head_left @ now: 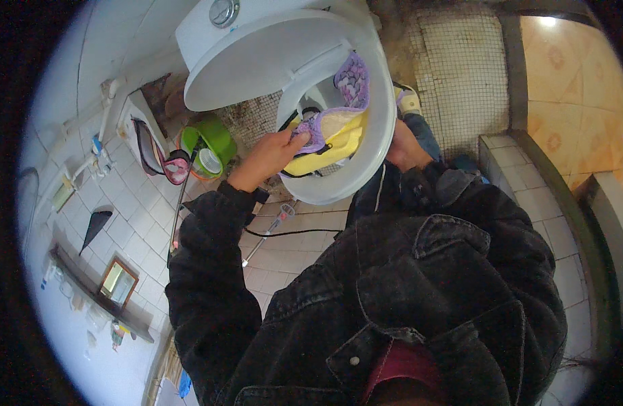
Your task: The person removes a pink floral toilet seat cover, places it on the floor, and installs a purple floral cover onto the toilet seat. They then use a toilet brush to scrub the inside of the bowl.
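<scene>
A white toilet (381, 122) stands in front of me with its lid (257, 64) raised. A soft toilet seat cover (353, 81), purple and patterned with a pale underside, curves over the right and near part of the opening. My left hand (277, 152) pinches the near end of this cover between thumb and fingers. Below it, yellow fabric (332, 145) with dark edging lies across the opening; whether it belongs to the cover I cannot tell. My right hand (406, 145) is at the outer right side of the toilet rim, its fingers largely hidden.
A green bucket (217, 142) stands left of the toilet. Beside it, a pink and black zip-edged piece (177, 168) hangs at the wall. A shelf (101, 294) and small mirror (119, 282) are on the left. A raised tiled ledge (538, 196) runs along the right.
</scene>
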Demonstrator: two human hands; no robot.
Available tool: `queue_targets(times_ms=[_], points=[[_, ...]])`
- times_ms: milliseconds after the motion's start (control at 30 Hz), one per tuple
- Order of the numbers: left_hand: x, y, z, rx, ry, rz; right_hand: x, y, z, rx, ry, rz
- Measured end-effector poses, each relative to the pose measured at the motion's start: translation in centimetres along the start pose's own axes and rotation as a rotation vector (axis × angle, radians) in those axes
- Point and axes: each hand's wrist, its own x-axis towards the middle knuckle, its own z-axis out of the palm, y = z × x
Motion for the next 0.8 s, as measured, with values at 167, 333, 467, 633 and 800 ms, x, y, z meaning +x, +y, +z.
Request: queue_targets(times_ms=[167, 333, 467, 633, 800], points=[[0.4, -0.7, 1.4, -0.183, -0.076, -0.071, -1.9, 1.0, 0.7, 0.136, -0.146, 0.175], [0.3, -0.9, 4.0, -0.393, -0.009, -0.066, -2.2, 2.6, 1.4, 0.204, -0.245, 0.144], [-0.7, -0.3, 5.1, -0.465, 0.015, -0.044, -0.9, 3.3, 0.9, 0.120, -0.144, 0.120], [-2.1, 1.6, 4.4, -0.170, 0.157, 0.009, -0.5, 2.5, -0.2, -0.308, 0.159, -0.071], [-1.6, 3.3, 3.3, -0.125, 0.208, 0.115, -0.9, 1.7, 0.5, -0.667, 0.081, -0.334]])
